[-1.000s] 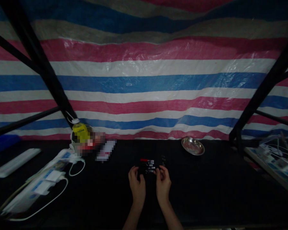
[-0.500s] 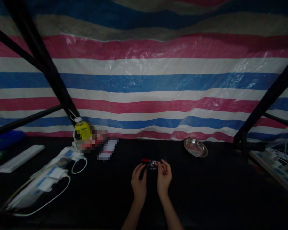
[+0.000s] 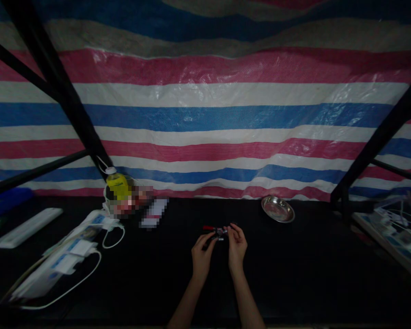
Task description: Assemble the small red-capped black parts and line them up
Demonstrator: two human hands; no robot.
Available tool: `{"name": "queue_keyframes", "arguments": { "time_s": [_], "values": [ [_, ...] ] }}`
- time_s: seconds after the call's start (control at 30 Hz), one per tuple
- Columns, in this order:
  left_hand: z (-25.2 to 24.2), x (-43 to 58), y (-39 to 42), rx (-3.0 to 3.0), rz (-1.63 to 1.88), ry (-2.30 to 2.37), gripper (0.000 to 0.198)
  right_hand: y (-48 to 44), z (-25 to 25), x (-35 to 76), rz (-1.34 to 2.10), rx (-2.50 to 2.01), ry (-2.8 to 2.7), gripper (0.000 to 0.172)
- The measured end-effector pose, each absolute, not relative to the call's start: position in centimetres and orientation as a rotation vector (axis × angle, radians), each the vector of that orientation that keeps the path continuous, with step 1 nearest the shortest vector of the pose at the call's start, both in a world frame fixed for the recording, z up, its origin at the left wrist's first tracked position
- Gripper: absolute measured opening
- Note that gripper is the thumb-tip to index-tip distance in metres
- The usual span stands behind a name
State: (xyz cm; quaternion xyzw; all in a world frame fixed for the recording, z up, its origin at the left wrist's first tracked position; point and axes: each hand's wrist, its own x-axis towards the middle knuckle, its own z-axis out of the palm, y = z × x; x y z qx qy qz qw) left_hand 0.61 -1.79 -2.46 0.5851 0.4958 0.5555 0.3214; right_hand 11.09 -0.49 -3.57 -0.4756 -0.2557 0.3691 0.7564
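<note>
My left hand (image 3: 202,258) and my right hand (image 3: 238,249) face each other low over the black table. Thumb and fingers of my left hand are closed around something small and dark; a silver piece (image 3: 221,239) shows just beyond the fingertips. In my right hand's pinch is the edge of a small silver metal part (image 3: 222,231), with dim light and small size hiding its kind. A red, narrow piece (image 3: 208,228) lies or is held just beyond my left fingers. Behind my right fingertips is a small dark object (image 3: 233,224) that I cannot identify.
A round metal dish (image 3: 278,209) stands at the back right. To the left are a power strip (image 3: 66,256) with white cables, a yellow bottle (image 3: 119,186) and a pixelated white packet (image 3: 155,213). Dark frame bars (image 3: 71,114) slant at the left; a cluttered tray (image 3: 393,237) lies far right.
Both hands have shifted slightly to the right in view. The silver part between them has turned a little, and my left fingers have drawn closer together.
</note>
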Motion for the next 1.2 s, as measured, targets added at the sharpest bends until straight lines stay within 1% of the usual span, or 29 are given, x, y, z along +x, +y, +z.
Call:
{"name": "queue_keyframes", "arguments": {
  "time_s": [0.1,0.17,0.27,0.33,0.43,0.63,0.87,1.03,1.2],
  "values": [
    [-2.4,0.5,-1.7,1.458,1.449,1.29,0.028,-0.9,-3.3,10.9,0.784,-1.055,-0.656,0.037],
    [-2.4,0.6,-1.7,1.364,1.442,1.243,0.032,-1.3,-3.1,10.6,0.775,-1.066,-0.738,0.038],
    [-2.4,0.6,-1.5,1.203,1.329,1.161,0.044,-1.9,-3.1,10.2,0.708,-1.097,-0.835,0.041],
    [-2.5,0.6,-1.3,1.139,1.237,1.112,0.049,-2.2,-3.2,10.0,0.596,-1.14,-0.87,0.037],
    [-2.5,0.4,-1.0,1.104,1.174,1.065,0.047,-2.3,-3.5,9.9,0.42,-1.2,-0.887,0.032],
    [-3.1,0.1,-0.4,0.959,1.2,0.962,0.05,-2.1,-3.9,10.1,0.28,-1.244,-0.865,0.033],
    [-3.1,-0.1,-0.4,0.824,1.222,0.931,0.043,-2.2,-3.4,10.5,0.266,-1.25,-0.8,0.035],
    [-3.3,-0.2,-0.3,0.836,1.27,0.966,0.045,-2.1,-2.9,10.6,0.303,-1.231,-0.853,0.036],
    [-3.7,-1.2,-0.1,0.925,1.396,1.122,0.044,-2.1,-2.1,11.9,0.449,-1.185,-1.028,0.029]
  ]
}}
